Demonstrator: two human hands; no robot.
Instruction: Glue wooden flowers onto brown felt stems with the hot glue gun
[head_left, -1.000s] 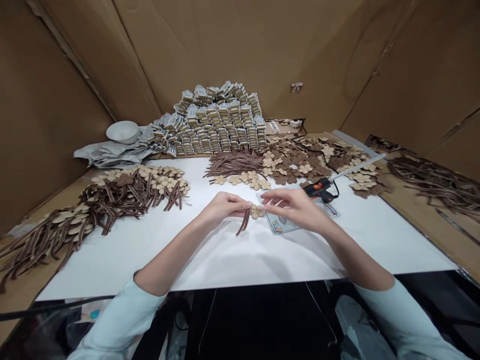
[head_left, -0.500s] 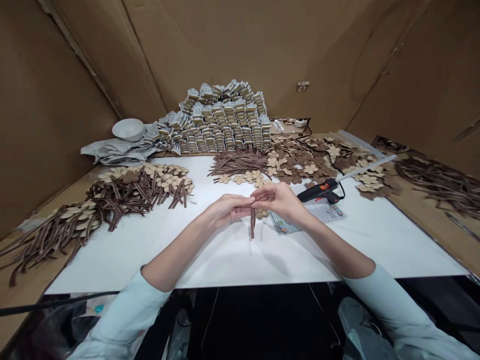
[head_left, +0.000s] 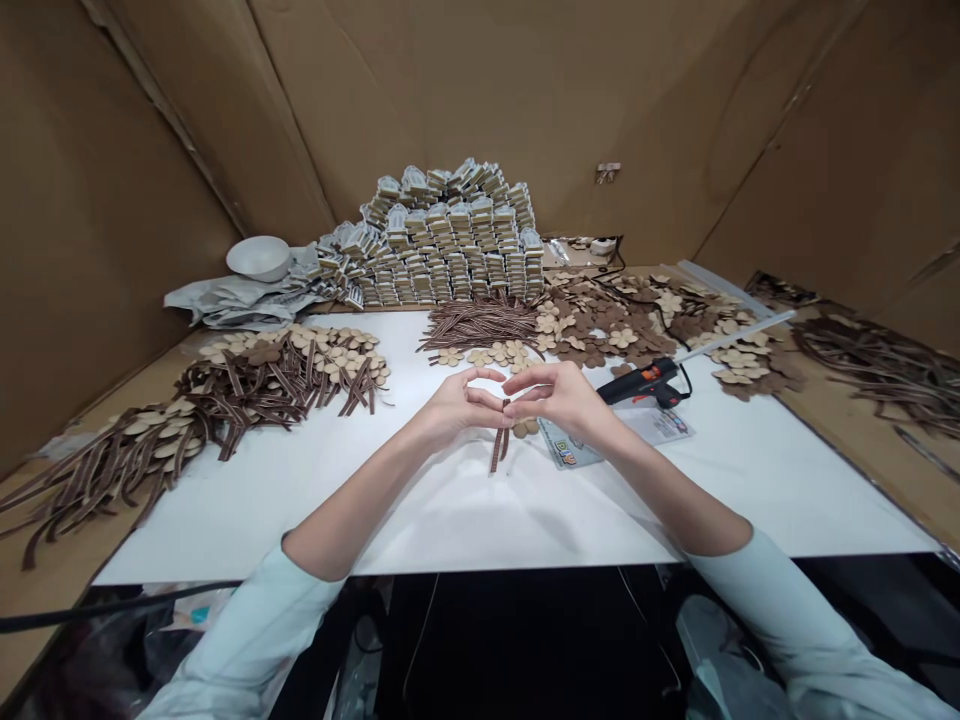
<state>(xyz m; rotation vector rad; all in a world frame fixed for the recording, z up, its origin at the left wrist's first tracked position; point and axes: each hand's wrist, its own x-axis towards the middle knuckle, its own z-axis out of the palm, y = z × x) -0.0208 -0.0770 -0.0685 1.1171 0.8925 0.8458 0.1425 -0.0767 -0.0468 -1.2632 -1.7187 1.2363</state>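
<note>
My left hand and my right hand meet fingertip to fingertip above the white board. Pinched between them is a brown ribbon with pale stitched edges; its two tails hang down, slightly apart, and its upper part is hidden by my fingers. Both hands are closed on it. Just behind my right fingers lies a brown flower cutout, partly covered. A black glue gun with an orange part rests right of my right hand, over a printed DIY card.
Ribbon-and-flower pieces are heaped at left. Behind stand stacked small blocks, a ribbon bundle and loose felt flowers. A white bowl sits back left; more ribbons lie at right. Cardboard walls surround the board.
The ribbon's hanging tails have spread apart and swung a little left. My fingers have arched upward, leaving a gap between the hands above the pinch.
</note>
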